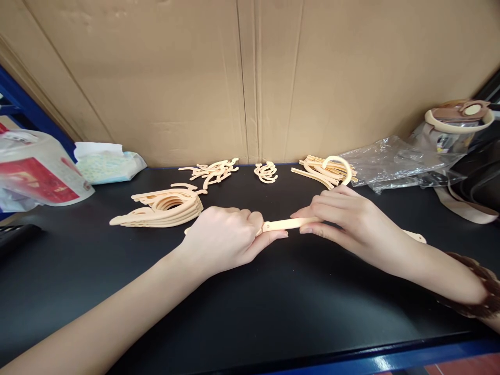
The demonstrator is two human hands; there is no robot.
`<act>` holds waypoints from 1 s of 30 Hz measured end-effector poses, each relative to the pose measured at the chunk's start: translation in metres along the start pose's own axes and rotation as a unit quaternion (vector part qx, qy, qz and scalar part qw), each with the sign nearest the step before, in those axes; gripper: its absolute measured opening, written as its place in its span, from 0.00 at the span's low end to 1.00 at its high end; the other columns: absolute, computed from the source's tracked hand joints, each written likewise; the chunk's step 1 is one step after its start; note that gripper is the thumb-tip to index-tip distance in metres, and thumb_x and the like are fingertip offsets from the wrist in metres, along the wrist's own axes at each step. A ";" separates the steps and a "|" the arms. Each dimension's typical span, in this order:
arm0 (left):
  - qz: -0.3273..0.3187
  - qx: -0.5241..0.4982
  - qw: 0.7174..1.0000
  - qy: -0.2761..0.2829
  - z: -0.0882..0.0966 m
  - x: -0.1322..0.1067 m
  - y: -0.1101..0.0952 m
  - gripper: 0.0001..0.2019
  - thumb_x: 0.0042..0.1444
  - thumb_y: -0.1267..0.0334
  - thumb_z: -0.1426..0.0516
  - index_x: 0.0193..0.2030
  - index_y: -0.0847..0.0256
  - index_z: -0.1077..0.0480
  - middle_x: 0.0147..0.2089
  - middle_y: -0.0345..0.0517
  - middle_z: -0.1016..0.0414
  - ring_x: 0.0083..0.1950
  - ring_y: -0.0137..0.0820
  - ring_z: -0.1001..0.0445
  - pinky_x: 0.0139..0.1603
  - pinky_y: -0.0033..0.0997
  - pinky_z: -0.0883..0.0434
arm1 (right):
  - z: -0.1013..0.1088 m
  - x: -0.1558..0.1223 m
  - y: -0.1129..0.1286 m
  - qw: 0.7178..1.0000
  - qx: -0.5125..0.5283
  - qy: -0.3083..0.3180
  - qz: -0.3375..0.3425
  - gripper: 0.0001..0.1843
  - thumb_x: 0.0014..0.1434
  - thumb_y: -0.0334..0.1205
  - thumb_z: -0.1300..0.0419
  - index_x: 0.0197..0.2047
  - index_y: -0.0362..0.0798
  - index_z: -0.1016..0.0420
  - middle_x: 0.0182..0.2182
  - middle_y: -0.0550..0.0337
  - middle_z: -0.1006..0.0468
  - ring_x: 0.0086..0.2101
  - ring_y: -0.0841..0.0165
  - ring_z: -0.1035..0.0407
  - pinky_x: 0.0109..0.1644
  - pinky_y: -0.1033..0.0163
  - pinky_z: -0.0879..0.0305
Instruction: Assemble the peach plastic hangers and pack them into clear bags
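Between my two hands is a cream plastic clothes hanger (284, 225), seen nearly edge-on over the black table. My left hand (224, 234) is closed round its left part, with the thumb stretched along the near side. My right hand (344, 216) pinches it further right between thumb and fingers. A curved hook (339, 164) rises behind the right fingers and seems to belong to this hanger. Past the right wrist shows a rounded cream end with a small hole (414, 237); its link to the held piece is hidden. Left of my left hand lies a stack of cream hangers (172, 213).
Along the cardboard wall (175, 83) lie small curved cream pieces (214, 171), loose hooks (265, 172) and long cream strips (318, 172). Clear plastic bags (390, 161) and a lidded bottle (457, 122) stand right. A tissue pack (109, 165) and tissue roll (42, 172) are left.
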State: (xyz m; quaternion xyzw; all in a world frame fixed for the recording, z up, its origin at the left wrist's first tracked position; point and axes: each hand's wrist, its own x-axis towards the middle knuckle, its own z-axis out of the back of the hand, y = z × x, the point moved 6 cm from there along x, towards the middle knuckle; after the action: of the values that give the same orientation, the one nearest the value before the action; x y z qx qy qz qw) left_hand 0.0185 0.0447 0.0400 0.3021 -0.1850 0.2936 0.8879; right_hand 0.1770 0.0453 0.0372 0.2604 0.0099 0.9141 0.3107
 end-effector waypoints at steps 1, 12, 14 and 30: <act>-0.004 0.002 1.000 0.000 0.000 0.000 0.000 0.31 0.70 0.51 0.58 0.20 0.64 0.32 0.13 0.43 0.34 0.14 0.33 0.31 0.18 0.29 0.56 | 0.000 0.000 0.000 1.000 0.009 0.003 -0.004 0.08 0.69 0.38 0.45 0.47 0.50 0.26 0.34 0.65 0.25 0.35 0.71 0.34 0.43 0.62 0.46; 0.033 0.005 0.999 -0.018 0.005 0.001 0.001 0.28 0.66 0.49 0.50 0.18 0.62 0.34 0.13 0.41 0.36 0.14 0.33 0.33 0.18 0.29 0.55 | -0.004 0.001 -0.008 0.994 0.079 0.033 -0.065 0.08 0.69 0.41 0.45 0.45 0.53 0.25 0.38 0.68 0.21 0.36 0.71 0.32 0.43 0.63 0.44; 0.049 0.011 0.999 -0.016 0.006 0.002 0.005 0.27 0.65 0.47 0.48 0.19 0.61 0.34 0.15 0.41 0.35 0.15 0.33 0.34 0.19 0.29 0.56 | -0.003 0.001 -0.009 0.997 0.055 0.026 -0.057 0.08 0.68 0.44 0.44 0.43 0.52 0.25 0.35 0.67 0.21 0.34 0.69 0.32 0.41 0.62 0.44; 0.125 -0.231 0.956 0.129 -0.013 -0.005 0.067 0.11 0.69 0.58 0.54 0.42 0.56 0.34 0.42 0.44 0.28 0.48 0.40 0.32 0.47 0.39 0.35 | 0.048 -0.003 -0.052 0.980 -0.157 -0.103 -0.073 0.12 0.67 0.43 0.46 0.45 0.54 0.22 0.43 0.54 0.20 0.44 0.52 0.28 0.46 0.47 0.36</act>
State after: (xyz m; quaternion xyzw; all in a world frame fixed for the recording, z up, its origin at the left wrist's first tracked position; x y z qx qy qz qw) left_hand -0.0253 0.0941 0.0568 0.0229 -0.1684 0.3876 0.9060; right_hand 0.2313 0.0789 0.0676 0.2997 -0.1464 0.8475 0.4129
